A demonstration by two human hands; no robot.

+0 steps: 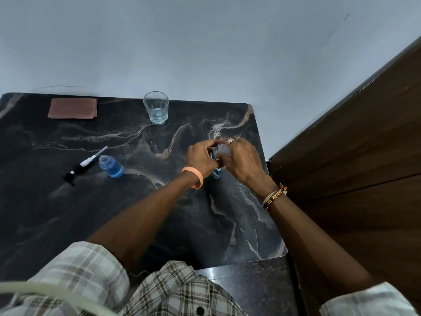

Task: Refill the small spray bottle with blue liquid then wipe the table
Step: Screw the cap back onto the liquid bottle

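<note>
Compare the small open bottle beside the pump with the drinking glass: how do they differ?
The small bottle holds blue liquid; the glass holds clear liquid. The small bottle narrows to a slim neck; the glass has a wide mouth. The glass looks broader than the small bottle. Both are see-through, open on top and untouched by the hands.

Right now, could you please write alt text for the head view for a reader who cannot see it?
The left hand and right hand grip a bottle on a marble table. To their left stands the open small spray bottle of blue liquid, its pump beside it; a glass and cloth sit behind.
</note>
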